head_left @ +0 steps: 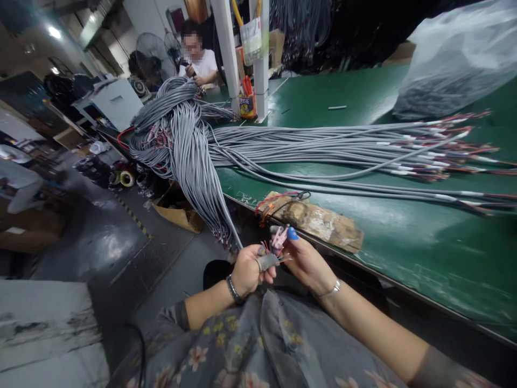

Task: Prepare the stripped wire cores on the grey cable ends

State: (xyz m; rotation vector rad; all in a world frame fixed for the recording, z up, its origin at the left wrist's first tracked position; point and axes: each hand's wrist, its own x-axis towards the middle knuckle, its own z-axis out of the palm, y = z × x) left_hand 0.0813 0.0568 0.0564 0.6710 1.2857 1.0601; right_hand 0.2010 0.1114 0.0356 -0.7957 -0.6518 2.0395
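Observation:
My left hand is closed round the end of a grey cable, just below the table's near edge. Thin coloured wires fan out of the cable's stripped end. My right hand pinches those wire ends with a small pale connector piece between its fingertips; one fingertip wears a blue cover. The cable I hold runs up to a big bundle of grey cables that hangs over the table's left end.
Many grey cables lie along the green table, their coloured wire ends to the right. A worn cardboard pad sits at the near edge. A clear plastic bag lies far right. Another person sits behind.

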